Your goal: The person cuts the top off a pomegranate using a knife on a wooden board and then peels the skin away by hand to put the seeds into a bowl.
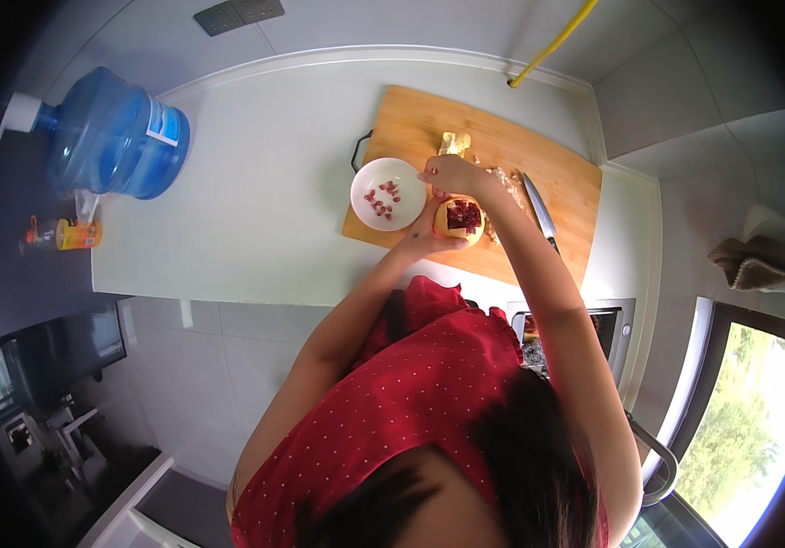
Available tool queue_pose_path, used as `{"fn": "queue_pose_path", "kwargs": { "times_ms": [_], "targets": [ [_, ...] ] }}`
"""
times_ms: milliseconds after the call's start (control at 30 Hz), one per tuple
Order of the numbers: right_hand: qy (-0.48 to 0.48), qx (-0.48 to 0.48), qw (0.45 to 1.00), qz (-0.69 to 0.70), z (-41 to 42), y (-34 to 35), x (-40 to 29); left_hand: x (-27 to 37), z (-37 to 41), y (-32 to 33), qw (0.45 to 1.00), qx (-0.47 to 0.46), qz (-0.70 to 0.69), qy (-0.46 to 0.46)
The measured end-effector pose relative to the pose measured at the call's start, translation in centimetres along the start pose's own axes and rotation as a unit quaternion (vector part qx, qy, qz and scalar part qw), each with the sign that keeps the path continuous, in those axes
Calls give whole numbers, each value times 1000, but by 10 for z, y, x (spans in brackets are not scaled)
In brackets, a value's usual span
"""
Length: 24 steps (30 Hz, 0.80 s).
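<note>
My left hand (423, 235) grips a pomegranate (464, 216) with its top cut open, dark red seeds showing inside. My right hand (457, 174) is just above the fruit, fingers curled together by the rim of a white bowl (363, 214); whether a seed is pinched in them is too small to tell. Scattered red pomegranate seeds (383, 200) lie in the bowl. Bowl and fruit are over a wooden cutting board (420, 109). Beyond my right hand lies a yellowish piece, seemingly rind (455, 142). Pale scraps (507, 183) are partly hidden by my right forearm.
A kitchen knife (538, 204) lies on the board to the right of my forearm. At the left, a large blue water jug (118, 137) rests on its side on the white countertop (255, 178), near a yellow container (79, 234). A sink (604, 335) is at the right.
</note>
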State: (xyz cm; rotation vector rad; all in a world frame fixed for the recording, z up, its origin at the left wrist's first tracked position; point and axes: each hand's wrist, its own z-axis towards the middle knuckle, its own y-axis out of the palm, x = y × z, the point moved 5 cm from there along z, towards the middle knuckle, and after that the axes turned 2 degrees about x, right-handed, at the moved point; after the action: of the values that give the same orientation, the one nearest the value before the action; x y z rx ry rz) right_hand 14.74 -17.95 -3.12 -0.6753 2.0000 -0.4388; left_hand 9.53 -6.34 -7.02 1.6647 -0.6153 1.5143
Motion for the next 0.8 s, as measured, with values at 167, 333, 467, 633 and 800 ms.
{"fn": "queue_pose_path", "kwargs": {
  "times_ms": [167,333,467,633,800],
  "targets": [
    [-43,-79,996,-9,27,14,2,-9,-4,-3,1000,-14,-6,-25],
    [-23,-83,993,-86,36,21,-35,6,-2,-11,996,7,86,8],
    [-29,-62,993,-99,63,49,-49,-17,-1,-13,997,17,-60,-35],
    [-49,-35,989,-136,89,83,-99,-72,0,-38,997,-1,-11,-75],
    [-11,-87,989,-119,98,109,-118,-86,-9,-71,994,43,31,-100]
  ]
}}
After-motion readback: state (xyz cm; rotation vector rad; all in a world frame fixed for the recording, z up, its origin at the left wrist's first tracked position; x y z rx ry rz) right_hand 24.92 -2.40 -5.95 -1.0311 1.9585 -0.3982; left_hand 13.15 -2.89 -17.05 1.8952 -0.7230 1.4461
